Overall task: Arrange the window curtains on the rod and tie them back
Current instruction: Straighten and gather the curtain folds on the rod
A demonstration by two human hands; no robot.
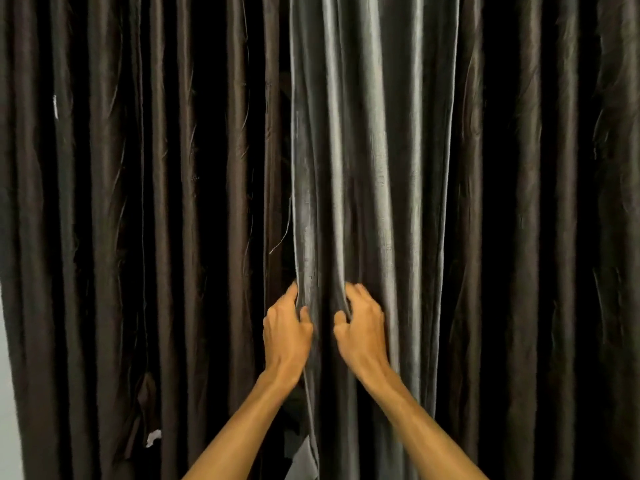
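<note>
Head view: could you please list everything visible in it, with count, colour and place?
grey curtain: one, shiny grey, centre, hanging in folds
left brown curtain: one, dark brown, left of the grey one
right brown curtain: one, dark brown, right of the grey one
thread: one, pale, loose at the grey curtain's left edge
scrap: one, white, low on the left brown curtain
wall: one strip, pale, far left edge
left hand: one, bare, low centre, grips the grey curtain's left edge
right hand: one, bare, just right of the left hand, grips a fold of the grey curtain
</note>
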